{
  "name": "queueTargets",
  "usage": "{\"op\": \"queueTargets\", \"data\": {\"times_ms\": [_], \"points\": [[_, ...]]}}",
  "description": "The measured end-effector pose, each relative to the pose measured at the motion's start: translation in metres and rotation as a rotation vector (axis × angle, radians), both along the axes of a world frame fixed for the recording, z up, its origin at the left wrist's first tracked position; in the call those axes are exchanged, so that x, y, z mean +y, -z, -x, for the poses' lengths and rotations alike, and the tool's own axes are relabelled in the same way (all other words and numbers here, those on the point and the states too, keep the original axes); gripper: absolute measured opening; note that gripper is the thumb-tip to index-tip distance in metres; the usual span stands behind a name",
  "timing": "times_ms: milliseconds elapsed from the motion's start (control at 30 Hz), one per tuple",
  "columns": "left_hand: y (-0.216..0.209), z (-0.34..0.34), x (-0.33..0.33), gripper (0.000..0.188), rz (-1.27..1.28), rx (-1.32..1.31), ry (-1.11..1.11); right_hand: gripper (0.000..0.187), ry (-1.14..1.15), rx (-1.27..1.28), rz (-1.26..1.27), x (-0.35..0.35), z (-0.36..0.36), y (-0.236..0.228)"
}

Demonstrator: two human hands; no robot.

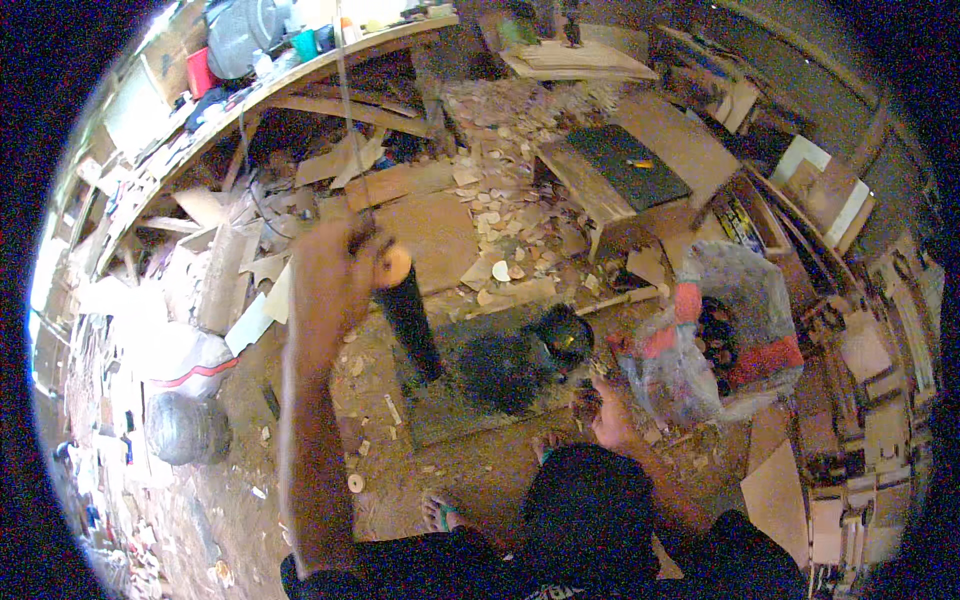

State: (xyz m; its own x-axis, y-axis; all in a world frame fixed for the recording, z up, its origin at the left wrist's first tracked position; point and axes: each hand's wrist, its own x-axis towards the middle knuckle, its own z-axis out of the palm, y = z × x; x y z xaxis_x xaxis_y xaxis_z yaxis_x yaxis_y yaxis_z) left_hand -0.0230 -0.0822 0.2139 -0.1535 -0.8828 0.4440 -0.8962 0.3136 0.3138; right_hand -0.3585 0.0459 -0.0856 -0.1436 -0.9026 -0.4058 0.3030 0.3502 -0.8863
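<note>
Room: a crowded woodworking shed seen from above, its dirt floor (pixel 480 490) strewn with wood offcuts and small pale discs.
Far side: a long workbench (pixel 300 75) curves along the far left, loaded with containers; a low table with a dark top (pixel 630 165) stands to the far right.
Left hand: the left hand (pixel 335 275) is raised, fingers closed around the upper end of a dark cylinder.
Dark cylinder: the dark cylinder (pixel 410 320) slants down and to the right from the hand, with a round pale wooden end (pixel 395 266) showing at its top, just beside the fingers; its lower end meets a dark mat (pixel 470 375) on the floor.
Cord: a thin cord (pixel 345 110) runs from the left hand up toward the workbench.
Right hand: the right hand (pixel 610 420) is low and near the person's knee, beside a clear plastic bag (pixel 700 340); whether it grips anything cannot be told.
Bag: it holds red and dark shapes, blurred.
Middle: a black round object (pixel 562 335) sits on the mat, between the cylinder and the bag.
Near left: a white sack (pixel 185 360) and a grey bundle (pixel 185 428).
</note>
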Motion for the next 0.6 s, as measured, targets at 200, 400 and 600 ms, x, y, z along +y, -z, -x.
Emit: {"op": "queueTargets", "data": {"times_ms": [200,400,600], "points": [[-0.174,0.018,-0.013,0.033,0.231,-0.019,0.205,0.019,-0.196,-0.031,0.219,-0.097,-0.053,-0.026],[-0.235,0.061,0.016,0.021,0.305,0.194,0.088,0.023,-0.326,-0.346,0.487,-0.143,-0.091,-0.116],[-0.236,0.075,-0.006,0.022,0.277,0.209,0.221,0.027,-0.273,-0.176,0.372,-0.127,-0.076,-0.140]]}}
